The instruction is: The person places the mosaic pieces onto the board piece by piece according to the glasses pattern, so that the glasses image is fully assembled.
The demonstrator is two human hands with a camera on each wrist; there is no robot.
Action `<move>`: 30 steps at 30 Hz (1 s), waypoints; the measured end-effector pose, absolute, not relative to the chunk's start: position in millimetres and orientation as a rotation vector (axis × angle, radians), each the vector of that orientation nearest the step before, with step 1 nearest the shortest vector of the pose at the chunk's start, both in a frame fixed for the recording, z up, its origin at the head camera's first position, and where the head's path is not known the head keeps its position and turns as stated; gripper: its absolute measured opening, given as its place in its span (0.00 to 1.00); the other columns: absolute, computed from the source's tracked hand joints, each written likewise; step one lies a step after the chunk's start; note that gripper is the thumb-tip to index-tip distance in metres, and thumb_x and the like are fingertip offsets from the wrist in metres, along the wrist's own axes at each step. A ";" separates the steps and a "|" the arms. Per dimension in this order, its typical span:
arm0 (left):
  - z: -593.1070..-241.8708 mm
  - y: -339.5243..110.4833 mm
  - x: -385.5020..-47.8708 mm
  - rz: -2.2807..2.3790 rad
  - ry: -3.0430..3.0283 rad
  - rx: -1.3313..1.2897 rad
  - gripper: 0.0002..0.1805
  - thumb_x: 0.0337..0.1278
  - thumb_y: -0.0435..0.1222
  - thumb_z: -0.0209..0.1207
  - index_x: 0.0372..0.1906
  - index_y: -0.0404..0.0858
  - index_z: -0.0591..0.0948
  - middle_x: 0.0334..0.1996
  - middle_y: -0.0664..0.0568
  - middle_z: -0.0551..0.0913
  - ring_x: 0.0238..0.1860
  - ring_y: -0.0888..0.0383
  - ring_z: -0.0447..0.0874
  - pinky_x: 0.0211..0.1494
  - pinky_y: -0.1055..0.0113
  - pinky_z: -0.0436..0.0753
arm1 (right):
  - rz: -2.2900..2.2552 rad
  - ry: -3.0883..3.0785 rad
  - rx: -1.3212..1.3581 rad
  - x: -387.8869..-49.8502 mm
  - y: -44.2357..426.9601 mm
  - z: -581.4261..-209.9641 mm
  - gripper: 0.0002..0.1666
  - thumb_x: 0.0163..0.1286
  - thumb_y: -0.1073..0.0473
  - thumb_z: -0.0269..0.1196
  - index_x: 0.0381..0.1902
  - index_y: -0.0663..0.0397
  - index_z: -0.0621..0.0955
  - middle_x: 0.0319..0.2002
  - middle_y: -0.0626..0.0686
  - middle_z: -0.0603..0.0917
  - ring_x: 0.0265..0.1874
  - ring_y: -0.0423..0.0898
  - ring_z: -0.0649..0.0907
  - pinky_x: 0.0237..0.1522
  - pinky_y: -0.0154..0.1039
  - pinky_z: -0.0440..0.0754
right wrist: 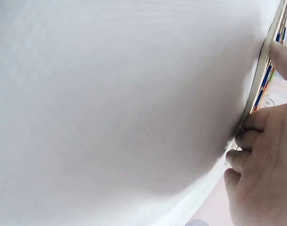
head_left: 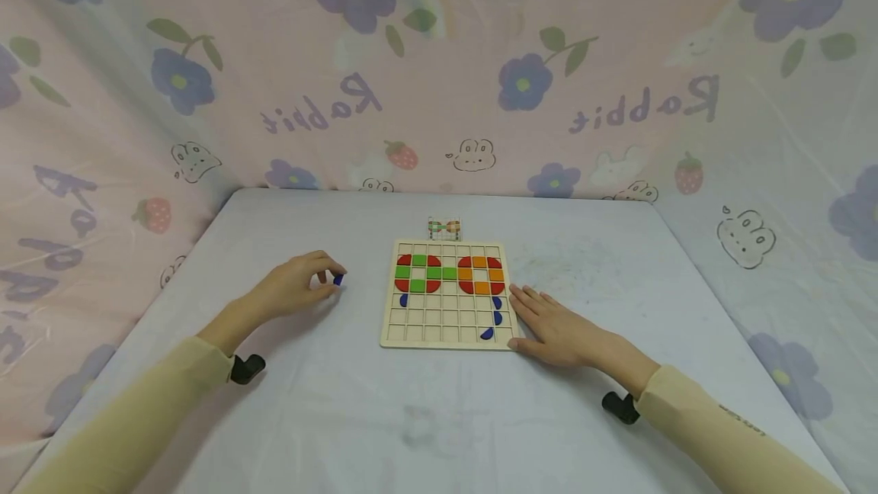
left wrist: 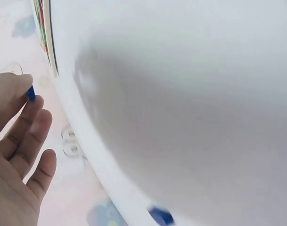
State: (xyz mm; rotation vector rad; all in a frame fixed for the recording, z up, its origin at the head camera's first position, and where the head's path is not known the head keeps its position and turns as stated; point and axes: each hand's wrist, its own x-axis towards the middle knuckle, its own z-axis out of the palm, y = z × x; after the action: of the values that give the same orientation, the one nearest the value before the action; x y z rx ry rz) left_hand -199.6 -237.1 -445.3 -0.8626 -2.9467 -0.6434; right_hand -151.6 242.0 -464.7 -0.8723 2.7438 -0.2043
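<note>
My left hand [head_left: 299, 285] is raised left of the wooden grid board [head_left: 439, 334], pinching a small blue piece [head_left: 338, 280] between thumb and fingertip. The left wrist view shows the blue piece [left wrist: 31, 93] edge-on. On the board lie green squares [head_left: 449, 274], orange squares [head_left: 482, 288] and red rounded corner pieces [head_left: 403, 260], forming two rings joined by one green square. A blue rounded piece [head_left: 403, 300] sits at the lower left, and a few more [head_left: 487, 334] at the lower right. My right hand [head_left: 559, 332] rests along the board's right edge, fingers extended, thumb by the near corner.
A small picture card [head_left: 444, 229] stands or lies just behind the board. On the white tabletop [head_left: 329, 418] another blue piece [left wrist: 161, 215] appears in the left wrist view. A patterned cloth [head_left: 439, 59] hangs behind and along both sides.
</note>
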 end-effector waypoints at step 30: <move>-454.8 -143.5 -185.8 -0.579 -3.012 -1.144 0.14 0.62 0.43 0.72 0.50 0.44 0.86 0.41 0.62 0.82 0.40 0.63 0.79 0.44 0.68 0.80 | -0.237 2.740 -0.897 -151.6 241.8 -463.4 0.51 0.79 0.37 0.56 0.81 0.68 0.56 0.82 0.64 0.53 0.81 0.65 0.53 0.78 0.62 0.53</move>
State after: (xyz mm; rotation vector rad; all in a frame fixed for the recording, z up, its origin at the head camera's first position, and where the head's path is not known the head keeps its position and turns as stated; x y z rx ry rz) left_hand -185.8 -143.5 -454.8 -1.1441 -3.0125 -0.5793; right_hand -151.6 241.8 -463.4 -0.8968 2.7401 -0.2369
